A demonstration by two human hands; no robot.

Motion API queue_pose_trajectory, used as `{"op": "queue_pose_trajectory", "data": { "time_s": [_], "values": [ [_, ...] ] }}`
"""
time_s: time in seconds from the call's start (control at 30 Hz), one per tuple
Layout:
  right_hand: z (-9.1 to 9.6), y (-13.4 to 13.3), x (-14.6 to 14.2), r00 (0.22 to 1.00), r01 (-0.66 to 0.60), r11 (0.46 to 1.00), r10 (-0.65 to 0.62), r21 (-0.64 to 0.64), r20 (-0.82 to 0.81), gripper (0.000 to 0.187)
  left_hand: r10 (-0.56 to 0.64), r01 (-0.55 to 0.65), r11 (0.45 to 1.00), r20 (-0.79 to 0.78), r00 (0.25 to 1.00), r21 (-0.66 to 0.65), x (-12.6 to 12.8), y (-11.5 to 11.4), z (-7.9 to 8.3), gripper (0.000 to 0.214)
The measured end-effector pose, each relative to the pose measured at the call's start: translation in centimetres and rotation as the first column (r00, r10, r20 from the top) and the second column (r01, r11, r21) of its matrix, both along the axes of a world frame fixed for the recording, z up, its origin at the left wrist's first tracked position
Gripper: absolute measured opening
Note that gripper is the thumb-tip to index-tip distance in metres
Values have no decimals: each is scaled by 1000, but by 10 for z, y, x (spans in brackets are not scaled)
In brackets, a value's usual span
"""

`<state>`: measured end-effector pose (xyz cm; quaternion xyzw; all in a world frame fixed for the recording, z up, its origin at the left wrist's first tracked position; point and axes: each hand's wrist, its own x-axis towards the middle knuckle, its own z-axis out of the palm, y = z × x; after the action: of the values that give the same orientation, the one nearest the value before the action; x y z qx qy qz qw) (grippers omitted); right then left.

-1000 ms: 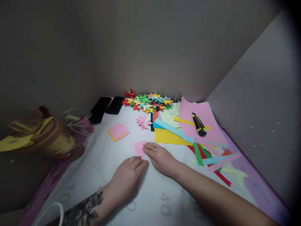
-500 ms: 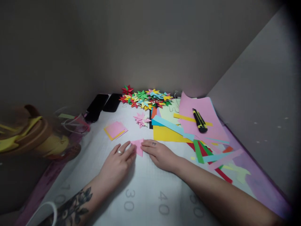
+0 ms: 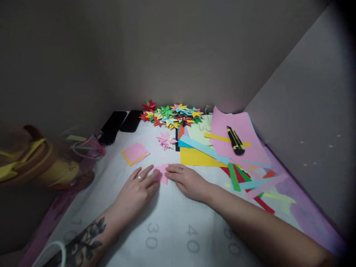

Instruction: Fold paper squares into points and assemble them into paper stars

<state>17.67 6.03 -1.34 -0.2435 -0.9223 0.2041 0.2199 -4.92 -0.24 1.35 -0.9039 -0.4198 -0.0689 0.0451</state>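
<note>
A small folded piece of pink paper (image 3: 163, 176) lies flat on the white sheet, between my two hands. My left hand (image 3: 140, 189), with a ring on one finger, pinches its left side with thumb and index finger, while the other fingers reach forward apart. On the right edge, the closely held fingers of my right hand (image 3: 187, 181) grip the paper, hiding part of that edge. Beyond them sits a pink folded paper star (image 3: 166, 141). To the left is a small stack of pink and yellow paper squares (image 3: 135, 153).
Many-coloured paper stars (image 3: 172, 115) are heaped at the back wall. A utility knife (image 3: 236, 141) rests on pink sheets (image 3: 254, 148) at right, near scattered paper strips (image 3: 250, 185). Two black phones (image 3: 131, 121) lie back left; a brown and yellow pot-like object (image 3: 55, 163) stands at far left.
The whole view has shifted slightly. Both hands stay on the pink paper, with barely any movement of the fingers.
</note>
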Motion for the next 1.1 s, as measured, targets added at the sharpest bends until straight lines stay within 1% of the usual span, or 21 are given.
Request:
{"op": "queue_pose_trajectory", "data": {
  "time_s": [0.1,0.2,0.3,0.4,0.53,0.6,0.67,0.73,0.83,0.93,1.03,1.1],
  "values": [
    [0,-1,2,998,-9,1000,7,18,63,37,12,-11,999,26,1000,-38,0,1,-4,32],
    [1,-1,6,980,-56,998,51,20,191,43,28,-26,998,40,999,-62,0,1,-7,33],
    [6,-1,10,947,-103,994,109,-36,303,52,28,-26,997,30,999,-66,-1,1,-8,34],
    [11,1,12,923,-135,982,174,-136,343,55,21,-19,998,39,999,-63,-2,1,-9,34],
    [15,4,15,926,-155,953,232,-260,300,54,5,1,998,91,996,-65,-4,3,-11,33],
    [16,4,16,934,-168,941,247,-294,258,56,-31,35,999,107,994,-38,-5,5,-12,32],
    [16,3,17,952,-153,937,226,-314,209,56,-76,75,997,116,990,11,-7,6,-11,32],
    [17,1,17,972,-116,941,174,-317,160,58,-116,111,992,121,986,54,-8,8,-9,31],
    [18,0,15,981,-93,950,138,-297,135,63,-149,140,988,146,978,69,-8,9,-7,29],
    [16,-1,13,977,-104,957,149,-270,153,57,-125,124,992,208,970,17,-5,12,-8,26],
    [15,0,12,978,-106,961,148,-255,150,51,-40,72,993,304,952,-96,0,17,-10,22],
    [15,1,12,978,-112,963,151,-245,147,50,0,66,984,364,931,-168,2,21,-10,19]
  ]
}}
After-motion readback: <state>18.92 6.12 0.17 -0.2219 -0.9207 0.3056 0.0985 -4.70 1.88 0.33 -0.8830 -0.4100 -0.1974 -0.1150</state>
